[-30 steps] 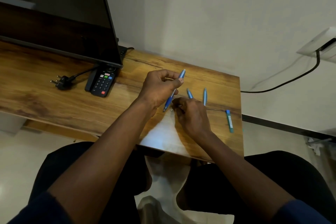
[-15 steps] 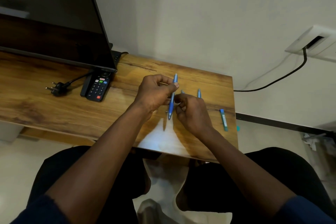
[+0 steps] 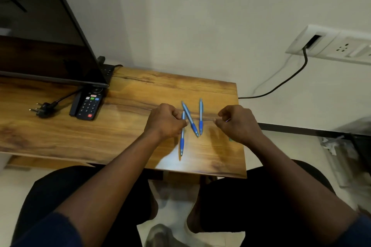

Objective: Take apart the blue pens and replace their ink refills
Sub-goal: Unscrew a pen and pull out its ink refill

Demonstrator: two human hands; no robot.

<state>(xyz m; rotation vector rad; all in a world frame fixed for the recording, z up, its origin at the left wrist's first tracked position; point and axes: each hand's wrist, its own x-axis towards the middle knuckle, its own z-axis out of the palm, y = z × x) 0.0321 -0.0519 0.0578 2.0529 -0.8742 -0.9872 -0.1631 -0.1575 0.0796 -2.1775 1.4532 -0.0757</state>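
1. The left hand (image 3: 164,122) is gripping the upper end of one blue pen (image 3: 182,140), its tip pointing at the desk's (image 3: 60,136) near edge.
2. The right hand (image 3: 240,124) is hovering near the right edge with its fingers curled; I cannot tell whether they are pinching anything.
3. A slanted pen (image 3: 190,120) and a straighter pen (image 3: 201,116) are lying between the hands.
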